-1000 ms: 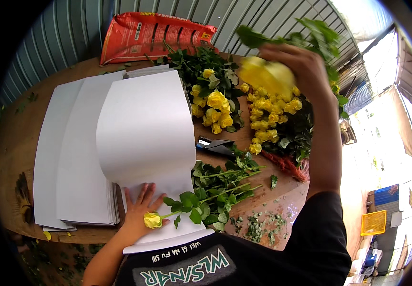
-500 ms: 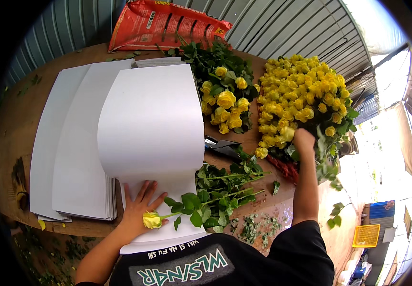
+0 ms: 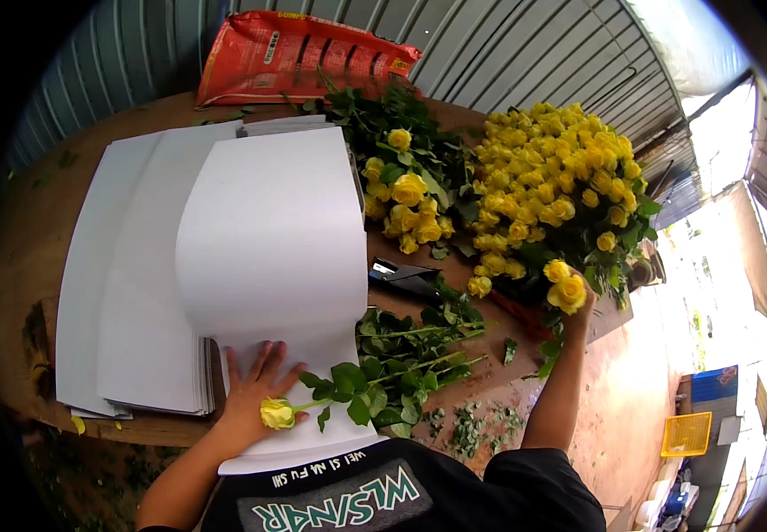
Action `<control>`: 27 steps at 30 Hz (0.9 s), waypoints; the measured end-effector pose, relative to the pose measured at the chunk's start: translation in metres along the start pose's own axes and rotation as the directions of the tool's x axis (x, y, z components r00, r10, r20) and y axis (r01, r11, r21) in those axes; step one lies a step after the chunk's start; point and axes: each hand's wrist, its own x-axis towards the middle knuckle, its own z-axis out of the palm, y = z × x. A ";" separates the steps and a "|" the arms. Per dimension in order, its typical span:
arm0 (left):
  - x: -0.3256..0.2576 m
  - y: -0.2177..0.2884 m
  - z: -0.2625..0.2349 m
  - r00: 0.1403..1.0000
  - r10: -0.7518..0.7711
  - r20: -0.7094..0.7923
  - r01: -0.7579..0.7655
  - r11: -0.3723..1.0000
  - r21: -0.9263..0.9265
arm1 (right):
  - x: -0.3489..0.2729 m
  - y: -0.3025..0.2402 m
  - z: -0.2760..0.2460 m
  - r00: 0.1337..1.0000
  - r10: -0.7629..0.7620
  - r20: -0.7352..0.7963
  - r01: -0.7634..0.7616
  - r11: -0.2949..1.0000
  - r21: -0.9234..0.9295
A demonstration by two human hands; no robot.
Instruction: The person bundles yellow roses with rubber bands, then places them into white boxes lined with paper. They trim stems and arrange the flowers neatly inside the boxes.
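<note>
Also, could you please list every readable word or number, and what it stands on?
I won't copy the wording itself.
Black cloth shirt: large lettering on grey panel, smaller white lettering above.
Glossy red plastic sack: printed lines, mostly too small or blurred.
Curved white paper sheet: no visible print.

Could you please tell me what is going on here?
A person's left hand lies flat on an arched sheet of white paper, where a leafy, pale yellow rose overlaps the hand in view. The right hand holds at least one open, deep-yellow rose beside a large heap of yellow roses.
</note>
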 end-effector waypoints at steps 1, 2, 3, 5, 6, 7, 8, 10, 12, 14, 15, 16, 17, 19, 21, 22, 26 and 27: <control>0.000 0.001 -0.001 1.000 -0.004 0.001 0.004 1.000 -0.002 | -0.004 -0.026 -0.004 0.989 -0.146 0.016 0.147 0.986 -0.076; 0.002 0.002 -0.002 1.000 -0.001 0.001 0.001 1.000 -0.003 | -0.005 -0.043 -0.014 0.996 -0.075 0.042 0.077 0.996 -0.046; 0.001 0.002 -0.002 1.000 -0.002 -0.002 0.002 1.000 -0.006 | -0.006 -0.064 -0.016 0.988 -0.142 0.061 0.150 0.978 -0.142; 0.002 0.002 -0.001 1.000 -0.004 -0.017 0.004 1.000 -0.014 | -0.009 -0.094 -0.017 0.983 -0.163 0.079 0.174 0.974 -0.148; 0.003 0.003 -0.002 1.000 0.005 -0.028 -0.006 1.000 -0.025 | -0.009 -0.105 -0.018 0.988 -0.113 0.105 0.134 0.966 -0.220; 0.002 0.002 -0.003 0.999 0.008 -0.037 -0.009 0.999 -0.037 | -0.012 -0.116 -0.016 0.988 -0.112 0.106 0.136 0.959 -0.248; 0.001 0.002 -0.004 0.999 0.008 -0.047 -0.010 0.999 -0.050 | -0.015 -0.125 -0.013 0.987 -0.114 0.109 0.140 0.951 -0.274; 0.003 -0.003 0.002 0.995 0.046 -0.083 -0.051 0.997 -0.063 | -0.016 -0.159 -0.001 0.981 -0.082 0.178 0.137 0.937 -0.322; -0.007 -0.010 0.008 0.993 0.041 -0.106 -0.047 0.997 -0.061 | -0.020 -0.176 0.021 0.932 -0.164 0.324 0.260 0.925 -0.279; -0.006 -0.012 0.009 0.987 0.064 -0.146 -0.074 0.995 -0.066 | -0.038 -0.227 0.046 0.886 -0.123 0.447 0.281 0.909 -0.307; -0.003 -0.009 0.009 0.982 0.087 -0.167 -0.101 0.992 -0.075 | -0.053 -0.242 0.057 0.861 -0.055 0.506 0.271 0.891 -0.365; -0.002 -0.010 0.014 0.982 0.092 -0.162 -0.106 0.991 -0.080 | -0.063 -0.242 0.071 0.792 -0.065 0.607 0.291 0.915 -0.281; -0.012 -0.014 0.018 0.985 0.050 -0.162 -0.063 0.995 -0.074 | -0.068 -0.238 0.097 0.677 -0.108 0.728 0.300 0.944 -0.138; -0.014 -0.018 0.022 0.985 0.052 -0.165 -0.064 0.996 -0.066 | -0.081 -0.233 0.134 0.416 -0.135 0.899 0.353 0.936 -0.023; -0.012 -0.021 0.024 0.985 0.070 -0.155 -0.082 0.994 -0.073 | -0.099 -0.218 0.171 0.195 -0.060 0.979 0.375 0.927 -0.018; -0.014 -0.021 0.021 0.989 0.066 -0.131 -0.080 0.992 -0.101 | -0.109 -0.214 0.187 0.136 -0.042 0.990 0.378 0.926 -0.013; -0.017 -0.032 -0.002 0.991 0.132 -0.007 -0.125 0.923 -0.363 | -0.139 -0.198 0.217 0.074 0.008 0.997 0.338 0.941 -0.033; -0.020 -0.033 -0.006 0.987 0.159 0.032 -0.130 0.891 -0.436 | -0.142 -0.195 0.220 0.078 0.015 0.997 0.344 0.938 -0.041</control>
